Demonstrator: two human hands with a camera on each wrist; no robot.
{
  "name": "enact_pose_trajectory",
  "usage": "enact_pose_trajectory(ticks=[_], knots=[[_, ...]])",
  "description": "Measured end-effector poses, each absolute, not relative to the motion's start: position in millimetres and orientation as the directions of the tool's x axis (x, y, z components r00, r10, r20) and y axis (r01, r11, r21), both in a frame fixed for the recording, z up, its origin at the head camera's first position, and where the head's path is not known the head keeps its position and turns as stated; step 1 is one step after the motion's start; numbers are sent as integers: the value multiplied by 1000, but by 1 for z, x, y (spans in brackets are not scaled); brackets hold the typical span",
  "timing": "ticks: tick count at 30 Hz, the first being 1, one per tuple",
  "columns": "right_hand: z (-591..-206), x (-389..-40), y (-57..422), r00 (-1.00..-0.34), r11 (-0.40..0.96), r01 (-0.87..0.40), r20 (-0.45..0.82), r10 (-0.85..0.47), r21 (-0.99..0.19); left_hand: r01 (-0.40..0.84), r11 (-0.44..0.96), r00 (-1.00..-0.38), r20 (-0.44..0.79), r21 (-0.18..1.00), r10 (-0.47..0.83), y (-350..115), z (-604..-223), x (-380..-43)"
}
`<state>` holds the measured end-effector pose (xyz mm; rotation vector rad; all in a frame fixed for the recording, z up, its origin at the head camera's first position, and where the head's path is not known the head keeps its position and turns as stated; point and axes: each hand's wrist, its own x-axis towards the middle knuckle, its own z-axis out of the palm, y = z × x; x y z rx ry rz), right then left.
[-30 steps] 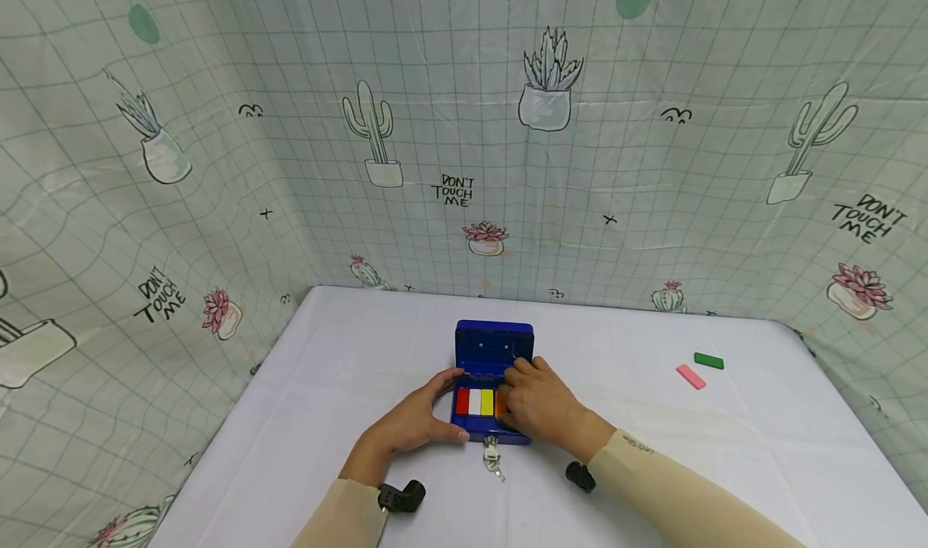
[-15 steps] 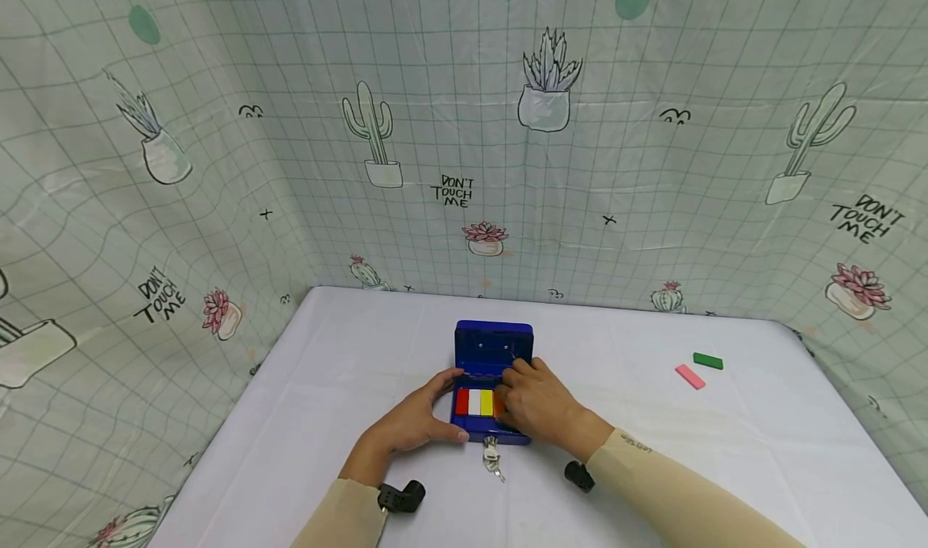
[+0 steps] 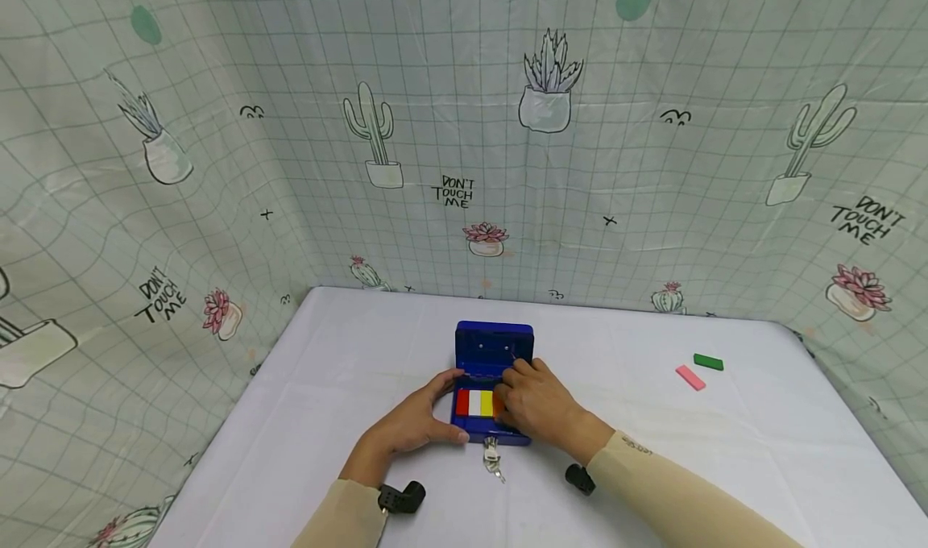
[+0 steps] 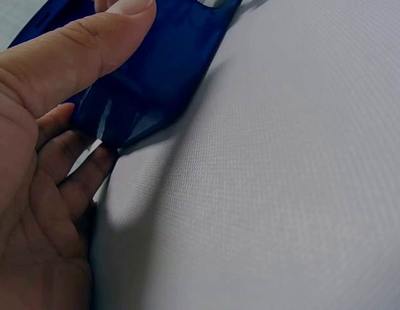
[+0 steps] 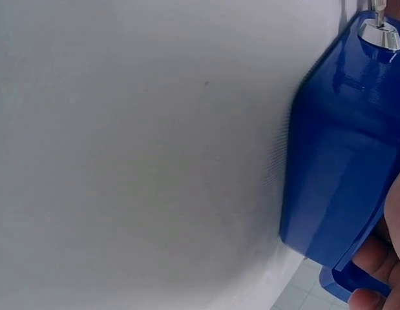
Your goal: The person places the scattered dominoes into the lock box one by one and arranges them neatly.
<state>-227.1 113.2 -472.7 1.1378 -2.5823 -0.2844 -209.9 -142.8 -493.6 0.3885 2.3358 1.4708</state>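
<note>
A blue metal cash box (image 3: 495,345) stands on the table with its lid raised. Side by side inside it lie a red block (image 3: 462,403), a white block (image 3: 474,403), a yellow block (image 3: 486,404) and an orange block (image 3: 498,404). My left hand (image 3: 419,419) grips the box's left side, thumb at the front corner and fingers towards the back. My right hand (image 3: 540,401) reaches into the right part with curled fingers, pinching the orange block and hiding most of it. In the right wrist view the box's outer wall (image 5: 342,161) shows below my fingers.
Keys (image 3: 493,458) hang from the lock at the box's front. A green block (image 3: 708,362) and a pink block (image 3: 690,377) lie off to the right on the white tablecloth (image 3: 623,346). A patterned curtain (image 3: 435,129) rises behind the table.
</note>
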Motion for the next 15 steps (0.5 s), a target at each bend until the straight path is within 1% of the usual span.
enact_pose_trajectory(ticks=[9,15], knots=[[-478,-227,115,-625,684,-657,279,-729,316,36,420,-901,-152,907,406,-143,-494,-210],[-480,-227,117,-622,693,-650,304,-721,312,29,418,-905,-154,908,397,-142,-494,-210]])
